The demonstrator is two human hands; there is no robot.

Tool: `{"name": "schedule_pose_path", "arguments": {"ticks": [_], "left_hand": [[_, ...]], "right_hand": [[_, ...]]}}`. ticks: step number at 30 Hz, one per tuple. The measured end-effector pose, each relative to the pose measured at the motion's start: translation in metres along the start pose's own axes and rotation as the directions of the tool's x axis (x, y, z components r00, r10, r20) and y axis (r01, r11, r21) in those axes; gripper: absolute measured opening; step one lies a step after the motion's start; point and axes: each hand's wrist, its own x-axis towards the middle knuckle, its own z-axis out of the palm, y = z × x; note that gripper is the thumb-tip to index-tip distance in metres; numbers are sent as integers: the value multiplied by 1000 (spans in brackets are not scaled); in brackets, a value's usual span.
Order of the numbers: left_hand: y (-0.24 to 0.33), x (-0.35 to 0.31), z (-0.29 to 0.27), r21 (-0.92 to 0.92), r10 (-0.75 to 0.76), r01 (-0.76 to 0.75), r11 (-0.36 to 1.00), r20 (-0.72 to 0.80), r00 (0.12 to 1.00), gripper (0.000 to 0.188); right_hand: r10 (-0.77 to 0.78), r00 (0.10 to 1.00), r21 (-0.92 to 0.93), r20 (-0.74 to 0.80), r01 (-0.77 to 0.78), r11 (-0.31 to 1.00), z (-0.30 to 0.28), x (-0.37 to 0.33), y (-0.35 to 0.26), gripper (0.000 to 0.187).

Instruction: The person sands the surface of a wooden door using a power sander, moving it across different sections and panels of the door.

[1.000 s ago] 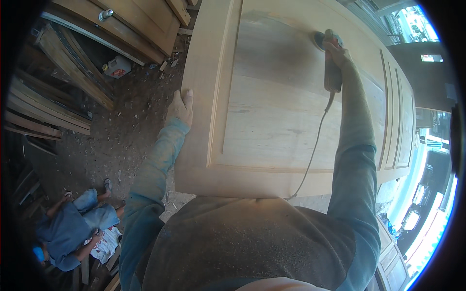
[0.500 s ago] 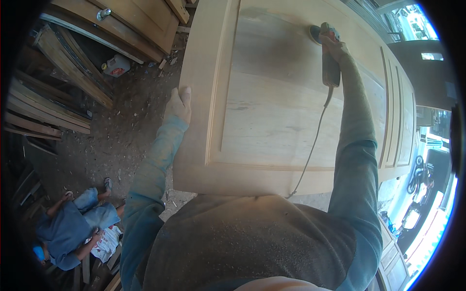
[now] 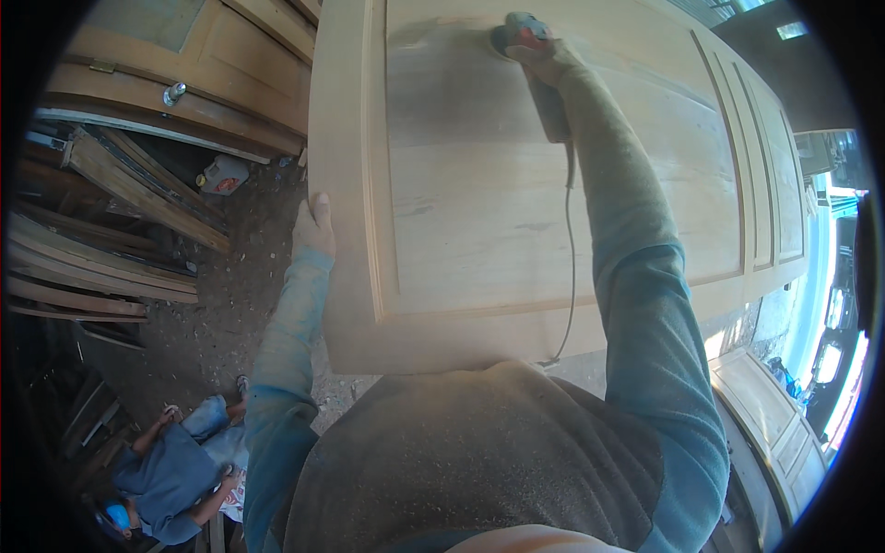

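A pale panelled wooden door (image 3: 479, 235) lies flat in front of me, dusty, with a dark grey smudge across its far panel area. My right hand (image 3: 556, 63) is closed around the head of an angle grinder (image 3: 548, 109). Its round disc (image 3: 500, 41) rests at the panel's surface near the far left, tilted or flat I cannot tell. From the grinder's rear a grey cord (image 3: 572, 240) trails toward my body. My left hand (image 3: 314, 228) grips the door's left edge, thumb on top; the other fingers are mostly hidden below the rim.
Left of the door, curved wooden frames (image 3: 152, 184) are stacked beside a standing door with a round knob (image 3: 173, 94). A pale plastic jug (image 3: 222, 173) sits on the littered floor. A person (image 3: 175, 470) sits low at the lower left. More panelled doors (image 3: 761, 396) lean at the lower right.
The grinder in my right hand has moved left across the far part of the panel. My left hand keeps its hold on the edge. The whole view has shifted somewhat.
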Motion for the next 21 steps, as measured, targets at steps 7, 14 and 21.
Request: {"name": "schedule_pose_path", "arguments": {"ticks": [7,14,21], "left_hand": [[8,-1,0,104,-35,38,994,-30,999,74],[8,-3,-3,167,-78,94,981,-103,992,77],[11,0,1,148,-88,95,984,-49,995,78]], "right_hand": [[411,902,-177,-129,-429,886,-187,-36,193,69],[465,876,-5,-130,-470,883,-176,-49,171,66],[218,972,-152,87,-203,967,-59,-12,41,73]]}}
